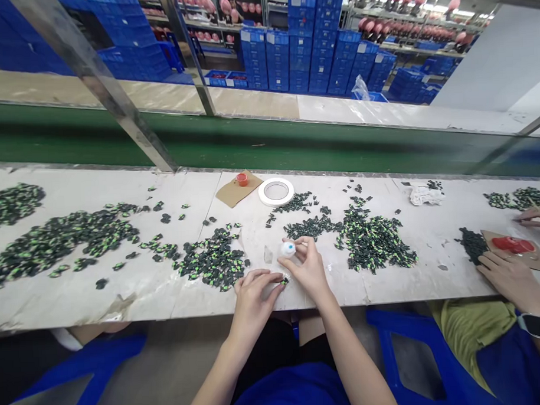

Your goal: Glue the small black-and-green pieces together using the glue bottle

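Observation:
My left hand [254,293] rests at the table's near edge, its fingertips pinched on a small dark green-and-black piece [284,280]. My right hand [306,265] is closed round a small white round object with a blue spot [288,248], held just above the tabletop. The two hands meet close together at the small piece. Heaps of the same small dark green pieces lie around them: one heap [213,259] left of my hands, another heap [372,237] to the right.
A white tape roll [275,191] and a small red cap [241,178] on brown card lie further back. More green pieces [54,239] spread left. A co-worker's hands [511,274] work at the right by a red lid [513,245]. A green conveyor belt [250,141] runs behind.

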`<state>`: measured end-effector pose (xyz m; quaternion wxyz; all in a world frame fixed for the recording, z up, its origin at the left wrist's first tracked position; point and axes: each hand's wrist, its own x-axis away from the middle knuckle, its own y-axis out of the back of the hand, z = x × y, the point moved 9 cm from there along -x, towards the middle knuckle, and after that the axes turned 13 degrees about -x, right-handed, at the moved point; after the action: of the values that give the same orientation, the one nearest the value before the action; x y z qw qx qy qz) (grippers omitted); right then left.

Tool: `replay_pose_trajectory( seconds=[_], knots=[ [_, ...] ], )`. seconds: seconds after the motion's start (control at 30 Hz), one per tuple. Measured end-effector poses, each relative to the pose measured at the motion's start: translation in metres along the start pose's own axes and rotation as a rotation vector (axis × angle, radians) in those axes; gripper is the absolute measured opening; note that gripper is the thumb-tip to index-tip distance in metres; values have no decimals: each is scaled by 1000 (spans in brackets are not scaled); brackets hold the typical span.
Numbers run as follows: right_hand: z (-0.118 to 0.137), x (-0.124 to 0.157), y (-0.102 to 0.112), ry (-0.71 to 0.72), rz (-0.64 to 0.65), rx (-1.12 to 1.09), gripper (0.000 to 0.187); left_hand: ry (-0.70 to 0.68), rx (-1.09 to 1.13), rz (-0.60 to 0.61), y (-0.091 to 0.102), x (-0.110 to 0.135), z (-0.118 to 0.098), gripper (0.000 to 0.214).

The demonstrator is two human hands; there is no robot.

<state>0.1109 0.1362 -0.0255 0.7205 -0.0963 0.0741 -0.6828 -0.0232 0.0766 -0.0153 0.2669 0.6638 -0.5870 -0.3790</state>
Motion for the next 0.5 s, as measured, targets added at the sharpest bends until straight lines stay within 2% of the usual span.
replay_pose_trajectory(
  seconds=[0.1,0.2,0.23,0.37,0.43,0.5],
  knots=[
    [1,-3,1,-3,95,93,58,-16,-12,-10,0,1,-1,12],
    [26,-7,17,119,161,345,71,-37,-24,-19,0,2,-3,13],
    [38,-10,28,184,127,446,65,-42,-26,-21,0,2,-3,13],
    [74,-26,79,324,-203,790,23,-56,-29,-30,-2,3,-5,13],
    [78,-33,95,322,-319,885,17,-54,-31,-37,-3,3,-4,12],
    [74,-39,102,298,-364,921,13,-50,-29,-39,-4,3,-4,10]
  ],
)
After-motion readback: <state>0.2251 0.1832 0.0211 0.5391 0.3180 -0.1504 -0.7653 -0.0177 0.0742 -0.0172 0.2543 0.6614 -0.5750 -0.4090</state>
